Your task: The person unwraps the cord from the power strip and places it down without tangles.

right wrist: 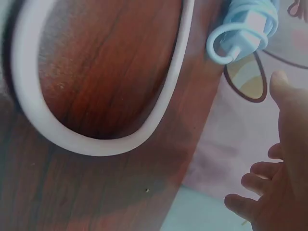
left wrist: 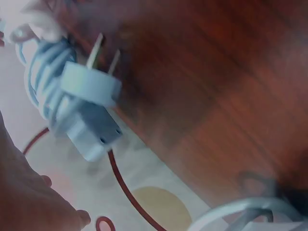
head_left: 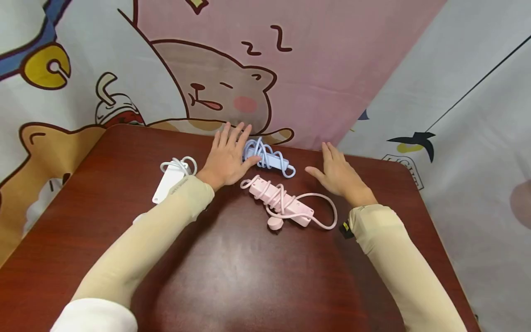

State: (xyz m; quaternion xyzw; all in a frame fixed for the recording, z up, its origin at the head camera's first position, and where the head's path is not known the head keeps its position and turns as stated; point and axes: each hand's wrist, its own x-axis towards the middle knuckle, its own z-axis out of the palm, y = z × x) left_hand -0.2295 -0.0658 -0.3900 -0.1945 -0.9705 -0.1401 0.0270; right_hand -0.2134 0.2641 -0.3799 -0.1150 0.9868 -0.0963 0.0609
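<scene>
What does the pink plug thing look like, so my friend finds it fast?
Find the reddish-brown table, then look between the left hand and right hand. In front of the blue strip lies the pink strip. Only it is pink, with a wide, loose cord loop.

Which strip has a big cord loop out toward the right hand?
The pink strip: its wide loop bulges toward the right hand. The blue strip and white strip show only smaller ones.
</scene>
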